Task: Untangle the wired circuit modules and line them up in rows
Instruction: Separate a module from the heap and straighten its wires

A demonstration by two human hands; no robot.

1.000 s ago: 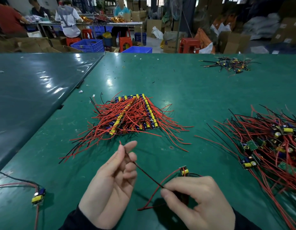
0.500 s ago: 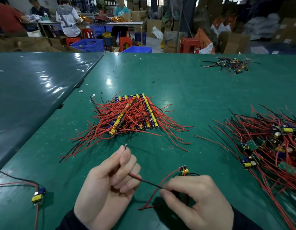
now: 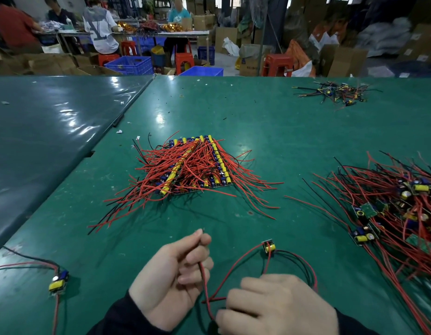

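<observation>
Left hand [image 3: 171, 281] at lower centre of the frame, fingers curled round a thin red lead wire [image 3: 204, 284], right hand [image 3: 277, 308] curled low on the green bench [image 3: 270, 131], its grip hidden, small yellow-topped circuit module [image 3: 269, 247] lying just above it, neat rows of wired modules [image 3: 195, 165] mid-frame, tangled red-wired heap [image 3: 393, 206] at right.

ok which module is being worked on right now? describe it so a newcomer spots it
On the green table, look at the near edge between the two hands. The worked module stands alone just beyond the right hand. Unlike its neighbours, its red wire runs into the left hand.
</observation>
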